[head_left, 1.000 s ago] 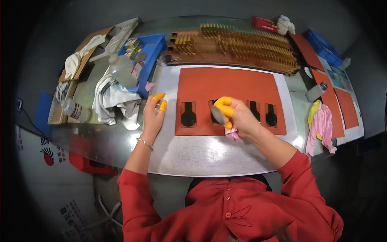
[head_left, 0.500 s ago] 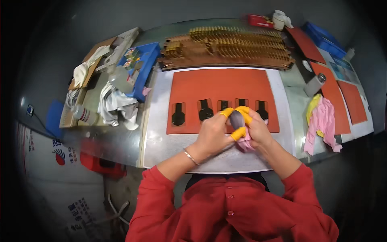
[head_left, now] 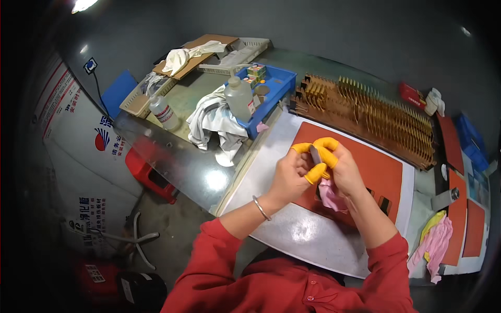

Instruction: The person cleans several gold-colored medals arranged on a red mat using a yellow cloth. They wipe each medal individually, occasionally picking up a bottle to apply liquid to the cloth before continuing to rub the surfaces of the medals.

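Between my two hands, above the orange mat [head_left: 383, 161], is a small, thin dark grey piece [head_left: 315, 154] seen nearly edge-on. My left hand [head_left: 290, 176], with yellow covers on its fingertips, pinches its left side. My right hand [head_left: 346, 169], also in yellow fingertip covers, grips the piece from the other side. A crumpled pink cloth [head_left: 331, 197] hangs from under the right fingers. Part of a flat black piece [head_left: 384, 204] shows on the mat beside my right wrist; others near it are mostly hidden by my hands.
A wooden rack [head_left: 365, 117] with rows of gold-coloured pieces stands behind the mat. To the left are a blue tray [head_left: 284, 78], a squeeze bottle [head_left: 239, 99], white cloths [head_left: 211, 122] and a white bottle [head_left: 163, 112]. Pink and yellow cloths [head_left: 436, 242] lie at right.
The view has swung left, so the table appears rotated. The grey piece has turned from showing its broad face to nearly edge-on. Both hands still grip it.
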{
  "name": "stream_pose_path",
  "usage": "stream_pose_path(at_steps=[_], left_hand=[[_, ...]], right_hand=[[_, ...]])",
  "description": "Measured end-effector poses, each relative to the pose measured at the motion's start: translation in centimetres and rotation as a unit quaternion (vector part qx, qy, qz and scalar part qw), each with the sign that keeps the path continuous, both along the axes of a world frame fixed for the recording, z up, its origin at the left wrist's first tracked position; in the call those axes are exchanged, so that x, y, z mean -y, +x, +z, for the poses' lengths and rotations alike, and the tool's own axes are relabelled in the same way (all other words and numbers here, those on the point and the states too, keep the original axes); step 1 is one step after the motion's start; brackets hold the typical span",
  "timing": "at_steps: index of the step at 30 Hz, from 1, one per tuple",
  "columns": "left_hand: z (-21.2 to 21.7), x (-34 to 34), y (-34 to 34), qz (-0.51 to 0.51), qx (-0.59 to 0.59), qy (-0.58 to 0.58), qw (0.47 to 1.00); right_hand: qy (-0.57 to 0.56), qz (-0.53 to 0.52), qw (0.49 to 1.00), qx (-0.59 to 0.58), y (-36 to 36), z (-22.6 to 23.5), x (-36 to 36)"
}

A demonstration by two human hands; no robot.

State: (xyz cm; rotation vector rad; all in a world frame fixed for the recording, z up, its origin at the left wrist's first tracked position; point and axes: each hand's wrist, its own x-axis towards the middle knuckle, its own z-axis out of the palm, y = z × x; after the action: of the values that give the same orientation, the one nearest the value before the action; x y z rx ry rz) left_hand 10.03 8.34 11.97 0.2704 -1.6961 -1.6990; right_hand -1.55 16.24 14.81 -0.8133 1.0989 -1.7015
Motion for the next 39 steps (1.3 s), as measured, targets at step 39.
stream_pose_path(at_steps=[39], left_hand=[[-2.2,21.9,0.9,0.418,0.129,-0.262,0.86]], right_hand=[[-0.126,0.057,0.978,0.154,-1.4,3.5,23.3]])
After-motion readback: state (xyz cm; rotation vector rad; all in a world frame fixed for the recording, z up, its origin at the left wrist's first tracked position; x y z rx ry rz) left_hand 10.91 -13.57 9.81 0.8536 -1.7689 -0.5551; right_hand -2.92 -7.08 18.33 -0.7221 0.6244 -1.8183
